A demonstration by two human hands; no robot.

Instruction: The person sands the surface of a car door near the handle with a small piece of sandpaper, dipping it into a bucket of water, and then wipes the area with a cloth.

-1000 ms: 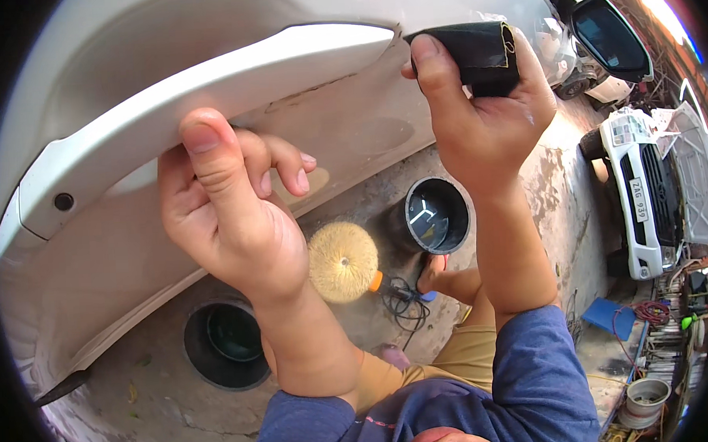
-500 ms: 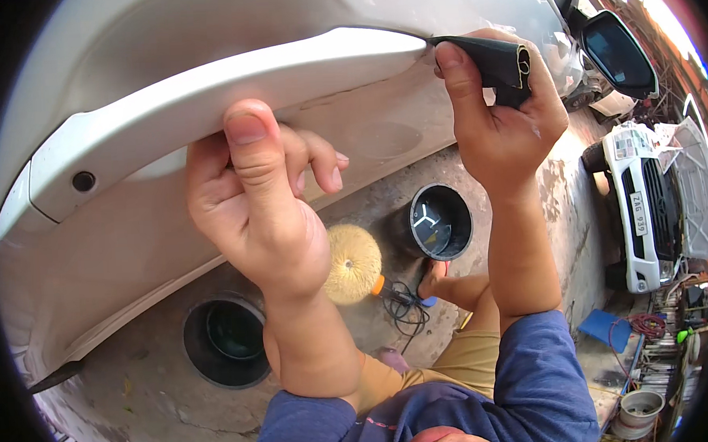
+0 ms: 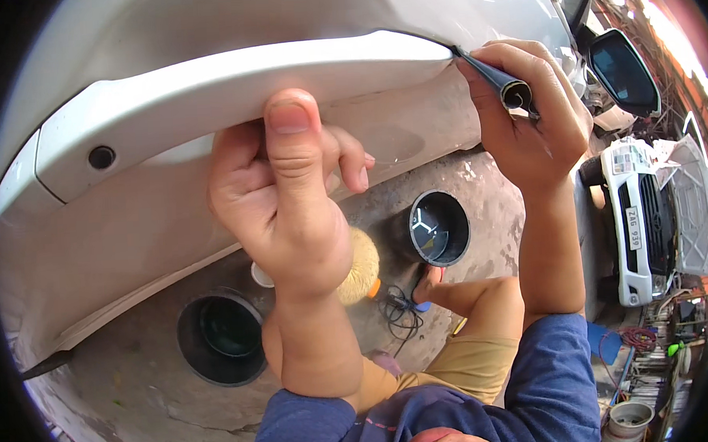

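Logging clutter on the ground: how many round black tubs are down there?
2: one black tub lies below the left hand, another black tub sits between the forearms. Others may be hidden.

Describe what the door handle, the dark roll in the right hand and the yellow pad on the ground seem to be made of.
Door handle: white painted plastic or metal, which one unclear; smooth, with a soft sheen. Dark roll in the right hand: looks like rolled abrasive paper, matte black, open tube end showing. Yellow pad: fuzzy, probably wool or foam; partly hidden behind the left hand.
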